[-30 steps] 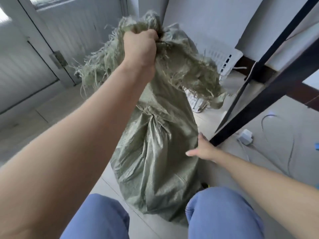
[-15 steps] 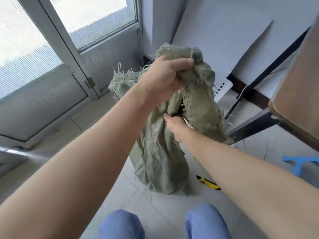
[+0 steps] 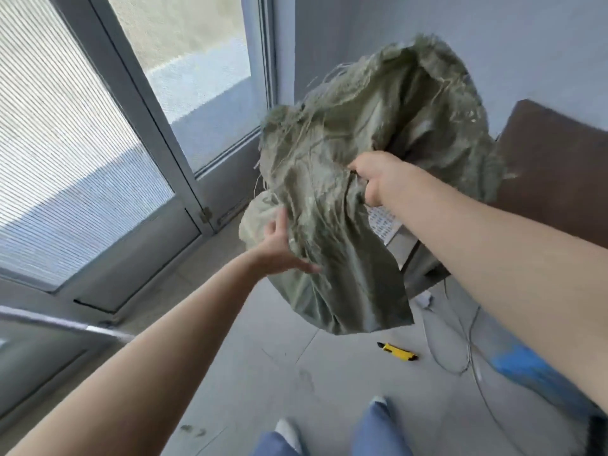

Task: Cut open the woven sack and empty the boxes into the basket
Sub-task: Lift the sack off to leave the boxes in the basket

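Right hand (image 3: 373, 179) clutches the limp sack (image 3: 355, 153) aloft; left hand (image 3: 279, 248) presses its side.

sack (image 3: 368, 179) up off the floor (image 3: 263, 373), center frame | left hand (image 3: 279, 245) on its lower-left side, right hand (image 3: 375, 179) bunched into it mid-right | basket (image 3: 383, 222) peeking out behind the sack, just under the right hand | knife (image 3: 396, 351) on the floor below the sack | door (image 3: 131, 143) upper left

Both forearms are seen bare to beyond the elbow with no sleeves, a pale ring (image 3: 291, 241) is worn on a finger of the left hand (image 3: 279, 248), and blue trousers (image 3: 381, 429) are worn below the ring.
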